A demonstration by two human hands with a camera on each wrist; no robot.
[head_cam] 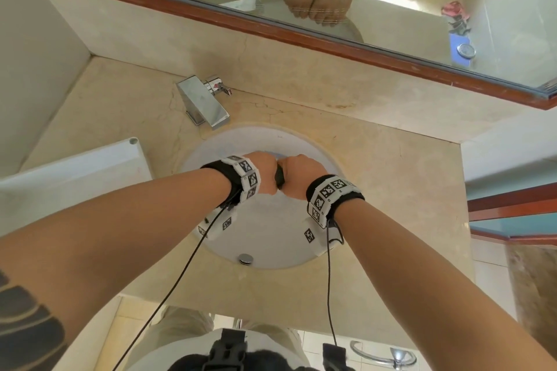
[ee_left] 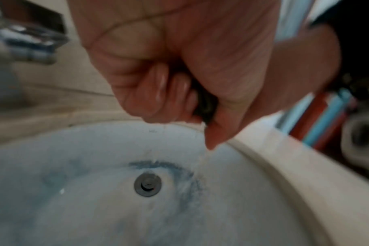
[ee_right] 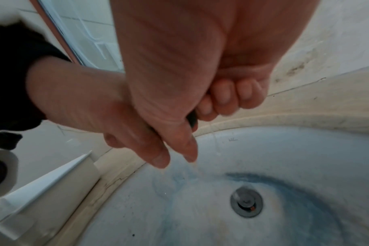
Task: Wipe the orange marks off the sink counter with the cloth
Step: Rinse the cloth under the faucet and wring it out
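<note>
Both of my hands are bunched together over the white sink basin. Between them they grip a dark cloth, and only a small strip of it shows between the fists. My left hand has its fingers curled round the cloth. My right hand curls round it from the other side. A thin trickle of water falls from the cloth into the basin. A faint brownish-orange smudge lies at the back of the beige counter, far from both hands.
A chrome faucet stands behind the basin on the left. A white plastic box sits at the counter's left edge. The basin has blue staining round the drain. A wood-framed mirror runs along the back wall.
</note>
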